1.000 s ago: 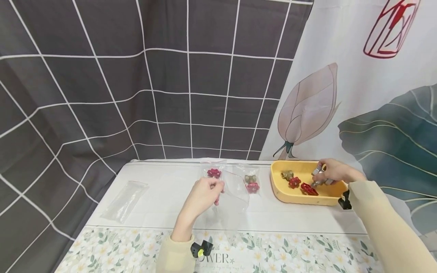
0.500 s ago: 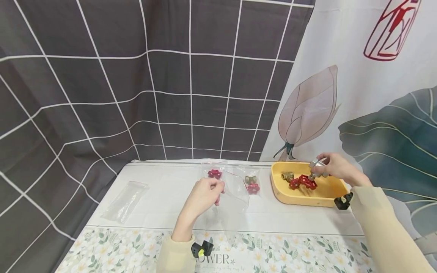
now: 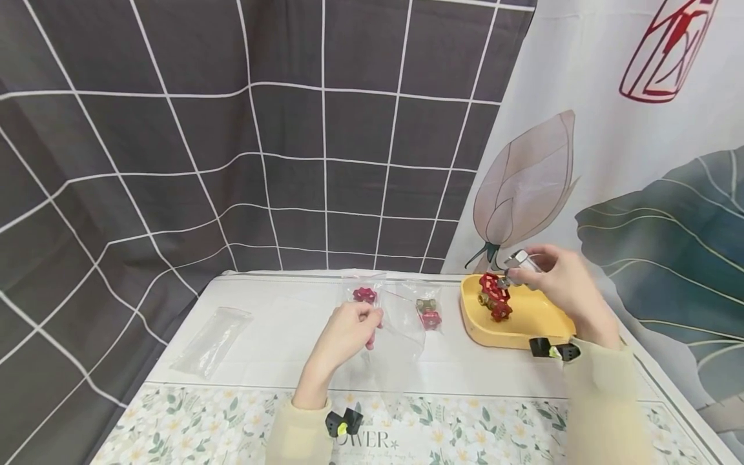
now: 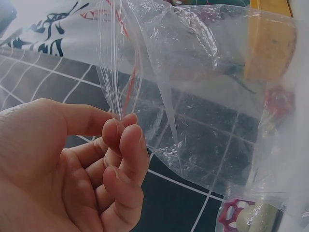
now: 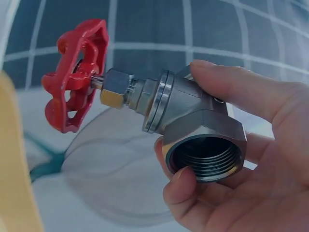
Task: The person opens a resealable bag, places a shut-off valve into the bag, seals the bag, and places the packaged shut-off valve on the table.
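My left hand [image 3: 345,332] pinches the edge of a clear zip bag [image 4: 203,106] with a red line along its zip; the bag hangs to the right of the fingers. In my right hand [image 3: 566,281] is a steel gate valve [image 5: 193,116] with a red handwheel [image 5: 77,77], gripped by its threaded body, the wheel pointing left. It is held over the left part of the yellow tray [image 3: 540,323]. A brass valve [image 3: 485,299] with a red handwheel [image 3: 501,311] lies in that tray, partly hidden behind the held wheel.
Behind my left hand lies a bagged valve with a red wheel [image 3: 365,295]. Another bagged brass valve [image 3: 427,313] lies left of the tray. A flat clear bag [image 3: 214,342] rests on the left of the white table [image 3: 279,323]. A dark grid curtain [image 3: 290,129] hangs behind.
My right hand has lifted the steel valve from the middle of the tray and carried it left and up, over the brass valve. The left hand stays in place with the bag.
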Available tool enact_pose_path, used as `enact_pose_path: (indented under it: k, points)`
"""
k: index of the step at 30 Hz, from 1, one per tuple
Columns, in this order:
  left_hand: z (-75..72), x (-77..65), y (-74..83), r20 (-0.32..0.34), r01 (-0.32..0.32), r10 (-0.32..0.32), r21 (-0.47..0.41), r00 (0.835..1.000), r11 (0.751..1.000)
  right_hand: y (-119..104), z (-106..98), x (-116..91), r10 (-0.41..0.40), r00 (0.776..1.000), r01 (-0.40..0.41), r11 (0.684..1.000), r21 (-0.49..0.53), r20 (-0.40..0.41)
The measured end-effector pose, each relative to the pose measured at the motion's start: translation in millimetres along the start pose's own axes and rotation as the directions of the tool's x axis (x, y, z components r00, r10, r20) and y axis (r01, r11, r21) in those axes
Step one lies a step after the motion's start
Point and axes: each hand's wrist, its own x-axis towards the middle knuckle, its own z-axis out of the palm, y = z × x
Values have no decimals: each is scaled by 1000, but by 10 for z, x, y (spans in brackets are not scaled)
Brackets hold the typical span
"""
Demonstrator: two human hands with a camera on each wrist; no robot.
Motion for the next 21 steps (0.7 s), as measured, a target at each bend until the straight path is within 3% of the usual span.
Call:
enact_pose_path:
  k: [12, 21]
  points:
    - [36, 17, 1, -4, 6, -6, 13, 1000, 1000, -582, 301, -312, -152, 976, 166, 982, 84, -157]
    - [65, 17, 25, -2, 11, -11, 7, 1000, 1000, -781, 518, -476, -105, 978, 152, 951, 270, -182]
